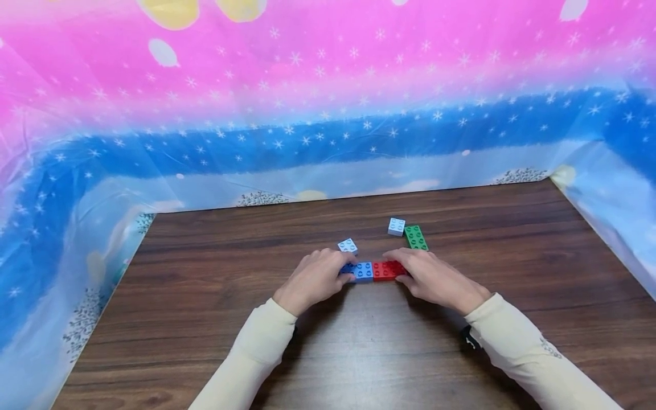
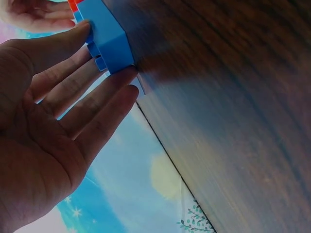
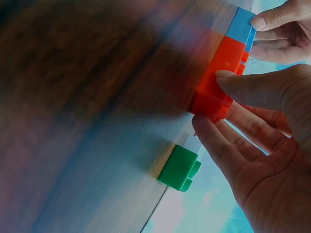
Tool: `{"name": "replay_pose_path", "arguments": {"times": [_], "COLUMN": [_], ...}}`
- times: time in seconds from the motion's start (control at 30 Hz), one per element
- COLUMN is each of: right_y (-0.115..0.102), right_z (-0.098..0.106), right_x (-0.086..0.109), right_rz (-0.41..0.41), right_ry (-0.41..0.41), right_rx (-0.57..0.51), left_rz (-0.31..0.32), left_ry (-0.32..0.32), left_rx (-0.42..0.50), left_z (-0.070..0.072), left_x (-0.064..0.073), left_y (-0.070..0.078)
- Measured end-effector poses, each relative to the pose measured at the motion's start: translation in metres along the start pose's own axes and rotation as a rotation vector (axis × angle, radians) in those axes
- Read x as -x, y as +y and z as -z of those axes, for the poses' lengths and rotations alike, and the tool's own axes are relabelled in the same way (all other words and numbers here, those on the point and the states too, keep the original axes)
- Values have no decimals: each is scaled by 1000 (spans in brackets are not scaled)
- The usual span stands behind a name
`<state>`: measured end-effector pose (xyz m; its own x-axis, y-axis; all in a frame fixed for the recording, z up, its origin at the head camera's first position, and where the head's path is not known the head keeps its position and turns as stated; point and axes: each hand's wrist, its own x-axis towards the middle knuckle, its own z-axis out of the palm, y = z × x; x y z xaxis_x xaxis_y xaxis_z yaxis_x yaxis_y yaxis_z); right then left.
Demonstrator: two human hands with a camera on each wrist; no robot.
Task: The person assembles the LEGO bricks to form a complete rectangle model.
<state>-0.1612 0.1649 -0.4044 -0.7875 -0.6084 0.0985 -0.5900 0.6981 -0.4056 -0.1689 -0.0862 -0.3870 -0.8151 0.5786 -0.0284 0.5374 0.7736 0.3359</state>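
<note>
A blue toy brick and a red toy brick lie end to end on the wooden table, studs up, their short ends meeting. My left hand pinches the blue brick between thumb and fingers at its left end. At the other end, my right hand grips the red brick the same way. In the right wrist view the thumb presses the red brick's near side. The left wrist view shows the thumb on the blue brick's near side, fingers round its end and far side.
Just behind the left hand sits a small white brick. Another white brick stands farther back, beside a green brick behind the right hand. A patterned cloth hangs along the table's back and side edges.
</note>
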Motion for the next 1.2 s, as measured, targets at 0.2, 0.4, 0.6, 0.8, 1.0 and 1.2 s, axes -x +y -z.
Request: {"name": "replay_pose_path", "arguments": {"times": [0.2, 0.4, 0.6, 0.8, 1.0, 1.2], "right_y": [0, 0, 1, 1, 1, 10], "right_z": [0, 0, -1, 0, 9, 17], "right_x": [-1, -1, -1, 0, 3, 9], "right_rz": [-7, -5, 1, 1, -42, -120], "right_ry": [-1, 2, 5, 4, 33, 84], "right_rx": [1, -4, -7, -17, -34, -10], "left_rz": [-3, -8, -6, -3, 3, 19], "left_ry": [3, 6, 12, 7, 16, 54], "left_rx": [5, 7, 7, 4, -3, -8], "left_z": [0, 0, 0, 0, 1, 6], "left_x": [0, 0, 0, 1, 2, 7], "left_y": [0, 1, 0, 0, 1, 1]}}
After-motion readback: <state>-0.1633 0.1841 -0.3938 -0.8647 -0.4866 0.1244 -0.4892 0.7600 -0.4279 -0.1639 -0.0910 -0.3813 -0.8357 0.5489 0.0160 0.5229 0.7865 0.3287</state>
